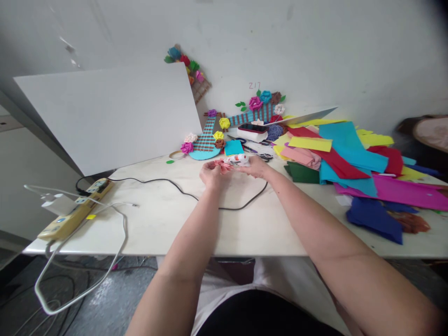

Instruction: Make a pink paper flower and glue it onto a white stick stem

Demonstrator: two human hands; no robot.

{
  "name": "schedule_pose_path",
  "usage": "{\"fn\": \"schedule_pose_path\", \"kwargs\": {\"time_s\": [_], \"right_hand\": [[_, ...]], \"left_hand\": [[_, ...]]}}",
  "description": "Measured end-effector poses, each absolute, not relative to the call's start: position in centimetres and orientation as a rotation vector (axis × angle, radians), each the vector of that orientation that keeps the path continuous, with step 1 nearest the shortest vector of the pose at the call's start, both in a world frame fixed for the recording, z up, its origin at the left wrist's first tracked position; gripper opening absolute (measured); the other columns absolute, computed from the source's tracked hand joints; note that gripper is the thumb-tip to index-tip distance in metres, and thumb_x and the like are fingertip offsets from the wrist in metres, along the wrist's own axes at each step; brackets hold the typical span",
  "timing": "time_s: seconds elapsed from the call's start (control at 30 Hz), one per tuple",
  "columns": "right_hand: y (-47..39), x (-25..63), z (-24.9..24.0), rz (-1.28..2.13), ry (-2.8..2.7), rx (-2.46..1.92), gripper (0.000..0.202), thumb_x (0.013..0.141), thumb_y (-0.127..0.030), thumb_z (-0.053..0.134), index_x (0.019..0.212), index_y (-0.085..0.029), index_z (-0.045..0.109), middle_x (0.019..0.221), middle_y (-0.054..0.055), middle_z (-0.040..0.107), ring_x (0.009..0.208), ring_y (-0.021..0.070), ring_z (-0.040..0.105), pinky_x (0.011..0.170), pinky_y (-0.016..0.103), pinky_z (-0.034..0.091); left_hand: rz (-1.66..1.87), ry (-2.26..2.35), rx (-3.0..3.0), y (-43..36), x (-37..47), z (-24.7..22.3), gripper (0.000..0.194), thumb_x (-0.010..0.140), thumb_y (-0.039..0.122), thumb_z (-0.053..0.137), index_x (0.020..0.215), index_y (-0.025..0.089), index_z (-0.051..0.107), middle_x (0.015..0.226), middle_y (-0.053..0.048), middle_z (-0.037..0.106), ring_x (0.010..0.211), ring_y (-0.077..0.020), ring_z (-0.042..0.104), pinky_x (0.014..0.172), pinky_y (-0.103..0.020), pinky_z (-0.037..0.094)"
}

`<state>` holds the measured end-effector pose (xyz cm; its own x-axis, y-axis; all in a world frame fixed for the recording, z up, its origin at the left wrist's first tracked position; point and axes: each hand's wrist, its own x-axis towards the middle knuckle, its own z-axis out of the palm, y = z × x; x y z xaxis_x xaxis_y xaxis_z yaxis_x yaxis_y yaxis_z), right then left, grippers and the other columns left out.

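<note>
My left hand (pixel 212 174) is closed on a small crumpled piece of salmon-pink paper (pixel 224 165) above the middle of the table. Just to its right, my right hand (pixel 256 167) is wrapped round a white glue gun (pixel 238 159) with orange-red marks. The gun's front end points left and meets the pink paper; whether they touch is too small to tell. A black cord (pixel 241 208) curves over the table below the hands. Behind them lie a blue paper square (pixel 234 148) and a blue woven piece (pixel 206 150) with paper flowers.
Coloured paper sheets (pixel 353 154) are heaped at the right. A power strip (pixel 75 210) with white cables lies at the left table edge. A white board (pixel 112 116) leans on the wall. Behind the hands are scissors (pixel 264 157) and a phone (pixel 252 127) on a white box.
</note>
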<state>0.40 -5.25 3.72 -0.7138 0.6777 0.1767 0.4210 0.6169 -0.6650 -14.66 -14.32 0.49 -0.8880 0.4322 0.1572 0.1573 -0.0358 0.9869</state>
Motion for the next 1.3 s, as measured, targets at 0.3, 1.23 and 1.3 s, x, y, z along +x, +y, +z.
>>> {"fn": "schedule_pose_path", "kwargs": {"time_s": [0.3, 1.23, 1.3], "right_hand": [[-5.5, 0.7, 4.2, 0.912, -2.412, -0.877, 0.045, 0.071, -0.045, 0.068, 0.103, -0.015, 0.068, 0.053, -0.002, 0.058, 0.042, 0.0100, 0.049, 0.037, 0.019, 0.039], [-4.0, 1.3, 3.5, 0.380, -2.335, -1.062, 0.043, 0.075, -0.037, 0.064, 0.114, -0.019, 0.064, 0.103, 0.008, 0.071, 0.097, 0.0259, 0.064, 0.079, 0.032, 0.049], [-4.2, 0.9, 3.1, 0.258, -2.440, -1.075, 0.049, 0.078, -0.037, 0.060, 0.125, -0.022, 0.058, 0.112, 0.009, 0.069, 0.104, 0.0278, 0.063, 0.085, 0.036, 0.048]], "left_hand": [[2.029, 2.050, 0.635, -14.5, -14.5, 0.6, 0.019, 0.064, 0.014, 0.063, 0.083, 0.016, 0.065, 0.081, -0.006, 0.071, 0.072, -0.0171, 0.066, 0.066, -0.026, 0.050], [2.340, 1.486, 0.557, -14.8, -16.2, 1.3, 0.030, 0.060, 0.022, 0.064, 0.088, 0.012, 0.063, 0.077, -0.006, 0.067, 0.072, -0.0164, 0.066, 0.074, -0.033, 0.055], [2.366, 1.453, 0.604, -14.9, -16.1, 1.8, 0.034, 0.060, 0.024, 0.067, 0.092, 0.012, 0.063, 0.078, -0.004, 0.066, 0.076, -0.0163, 0.066, 0.074, -0.033, 0.054]]}}
